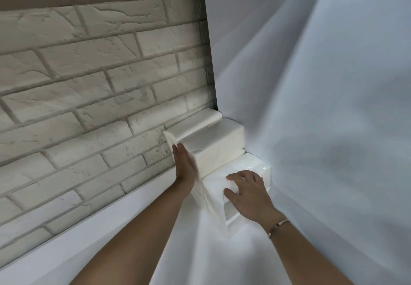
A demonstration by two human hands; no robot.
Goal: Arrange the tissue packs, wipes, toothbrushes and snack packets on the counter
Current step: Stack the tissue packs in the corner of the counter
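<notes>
- White plastic-wrapped block-shaped tissue packs are stacked in the corner of the plain white counter. That corner is where the white textured brick wall meets the smooth white side wall.
- Each pack's long axis runs parallel to the brick wall, with the right end pointing at the side wall and touching or almost touching it.
- The packs step down from the brick wall toward the viewer; how many there are is unclear.
- The left hand is flat with straight fingers, its palm pressed against the left end face of the middle pack.
- The right hand lies on the nearest tissue pack, fingers bent over its top and thumb at its left edge, gripping it.
- A thin metal bracelet circles the right wrist.
</notes>
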